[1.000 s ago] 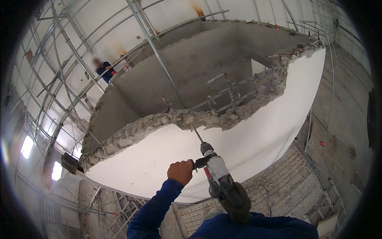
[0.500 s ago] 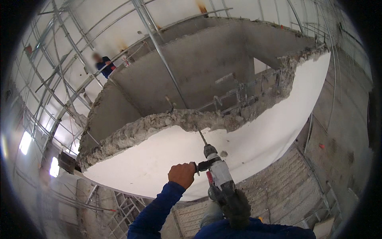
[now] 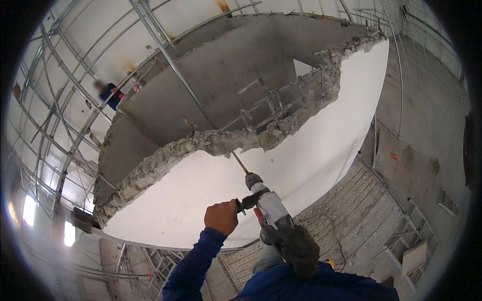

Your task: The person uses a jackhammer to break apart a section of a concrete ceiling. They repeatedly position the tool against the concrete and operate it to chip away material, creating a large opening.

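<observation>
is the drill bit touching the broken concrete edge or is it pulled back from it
Touching. The bit of the hammer drill meets the broken concrete edge, with no gap visible between them.

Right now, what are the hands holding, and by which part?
A rotary hammer drill: the left hand grips its side handle, the gloved right hand its rear grip. Its bit meets the broken concrete edge.

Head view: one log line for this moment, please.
left hand: gripping side handle | right hand: on rear grip | grey rotary hammer drill: bit tip at broken concrete edge | white slab face: intact below
</observation>
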A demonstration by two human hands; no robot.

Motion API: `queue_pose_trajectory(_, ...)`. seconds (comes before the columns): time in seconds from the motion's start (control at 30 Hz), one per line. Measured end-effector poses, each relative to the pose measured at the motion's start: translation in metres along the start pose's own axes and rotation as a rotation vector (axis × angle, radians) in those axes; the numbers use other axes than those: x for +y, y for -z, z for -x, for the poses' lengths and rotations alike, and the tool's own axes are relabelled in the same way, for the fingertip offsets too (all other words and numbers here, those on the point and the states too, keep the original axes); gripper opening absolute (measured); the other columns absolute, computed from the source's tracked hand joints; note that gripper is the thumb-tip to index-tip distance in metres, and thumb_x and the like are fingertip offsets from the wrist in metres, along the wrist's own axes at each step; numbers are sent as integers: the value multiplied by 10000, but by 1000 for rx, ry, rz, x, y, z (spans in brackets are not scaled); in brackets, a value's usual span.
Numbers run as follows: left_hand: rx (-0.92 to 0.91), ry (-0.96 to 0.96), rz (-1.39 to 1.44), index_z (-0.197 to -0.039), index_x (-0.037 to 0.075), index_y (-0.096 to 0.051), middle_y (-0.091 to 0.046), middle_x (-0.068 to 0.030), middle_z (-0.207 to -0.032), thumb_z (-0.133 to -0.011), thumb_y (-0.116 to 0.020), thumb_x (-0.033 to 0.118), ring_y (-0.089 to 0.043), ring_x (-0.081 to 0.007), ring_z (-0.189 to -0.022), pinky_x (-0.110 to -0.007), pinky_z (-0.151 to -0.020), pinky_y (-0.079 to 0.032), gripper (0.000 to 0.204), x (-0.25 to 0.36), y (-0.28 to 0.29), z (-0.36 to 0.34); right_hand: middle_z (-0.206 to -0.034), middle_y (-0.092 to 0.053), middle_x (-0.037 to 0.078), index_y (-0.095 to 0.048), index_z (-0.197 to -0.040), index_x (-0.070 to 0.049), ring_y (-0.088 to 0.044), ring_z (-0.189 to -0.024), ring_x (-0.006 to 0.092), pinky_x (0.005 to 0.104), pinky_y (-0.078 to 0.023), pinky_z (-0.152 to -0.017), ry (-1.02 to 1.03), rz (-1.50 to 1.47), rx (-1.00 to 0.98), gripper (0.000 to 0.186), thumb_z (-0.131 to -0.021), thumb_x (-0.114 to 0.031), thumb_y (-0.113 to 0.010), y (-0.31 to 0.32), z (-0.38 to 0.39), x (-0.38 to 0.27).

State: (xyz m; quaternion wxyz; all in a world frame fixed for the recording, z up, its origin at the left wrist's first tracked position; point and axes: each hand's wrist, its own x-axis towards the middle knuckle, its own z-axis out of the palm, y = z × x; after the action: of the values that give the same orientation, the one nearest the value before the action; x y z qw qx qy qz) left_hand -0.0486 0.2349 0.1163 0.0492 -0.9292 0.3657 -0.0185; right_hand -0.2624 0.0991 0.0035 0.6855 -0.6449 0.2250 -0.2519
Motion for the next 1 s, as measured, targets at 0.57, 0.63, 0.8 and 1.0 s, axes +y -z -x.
queue_pose_trajectory(0.57, -91, -78, -140, -859, 101, -638, -677, -121, -715, -814, -586, 167, -682, -313, -667, -459, -582, -527, 95, 8, -19, -5, -1157, -667, 162, -580, -1265, 4, -654, -1031, 223, 378, -523, -933, 135, 92, -87, 631, -714, -159, -839, 14, 14, 45)
queue_pose_trajectory(0.63, -129, -71, -156, -854, 103, -639, -674, -119, -710, -809, -585, 162, -681, -314, -663, -459, -582, -526, 92, 6, -20, -4, -1157, -667, 165, -573, -1275, 7, -654, -1036, 222, 378, -523, -934, 41, -50, -37, 637, -719, -160, -837, 4, 17, 57)
queue_pose_trajectory(0.8, -103, -84, -101, -846, 94, -635, -669, -124, -696, -800, -587, 147, -678, -315, -650, -451, -568, -524, 85, 4, -20, -11, -1158, -667, 176, -557, -1278, 38, -652, -1061, 240, 375, -518, -944, -138, -347, 98, 655, -720, -158, -839, -8, 25, 53)
queue_pose_trajectory(1.0, -98, -93, -104, -836, 91, -634, -672, -123, -696, -805, -587, 148, -678, -311, -642, -445, -566, -525, 80, 1, -24, -11, -1165, -660, 181, -541, -1287, 51, -646, -1072, 251, 385, -517, -947, -186, -436, 80, 672, -713, -136, -836, -6, 23, 48)
